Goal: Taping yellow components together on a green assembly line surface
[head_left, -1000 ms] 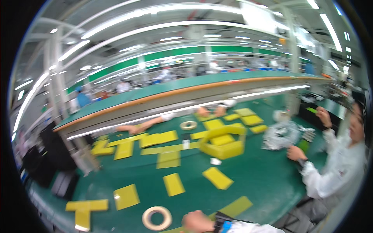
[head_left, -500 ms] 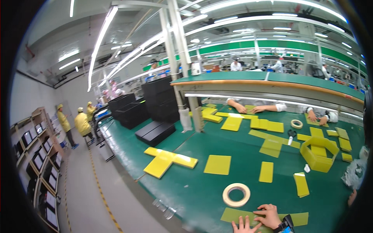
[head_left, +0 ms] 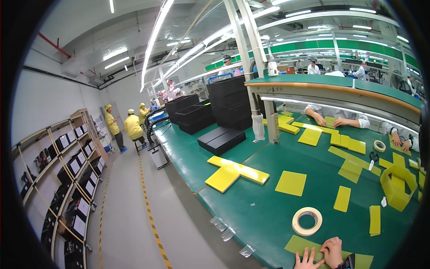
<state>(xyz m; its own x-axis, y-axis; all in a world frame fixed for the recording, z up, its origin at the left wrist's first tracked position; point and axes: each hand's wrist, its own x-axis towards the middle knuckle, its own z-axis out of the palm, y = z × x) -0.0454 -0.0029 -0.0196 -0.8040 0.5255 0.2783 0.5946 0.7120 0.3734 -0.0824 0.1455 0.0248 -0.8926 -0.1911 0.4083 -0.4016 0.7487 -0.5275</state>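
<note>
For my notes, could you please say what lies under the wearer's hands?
Yellow sheet material extends from beneath the left hand and right hand; the hands cover its middle, so whether it is one piece cannot be seen.

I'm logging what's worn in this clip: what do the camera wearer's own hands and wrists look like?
The left hand and right hand are both bare, without gloves. The right wrist carries a black band. The lower edge cuts off the forearms, so sleeves can't be made out.
</note>
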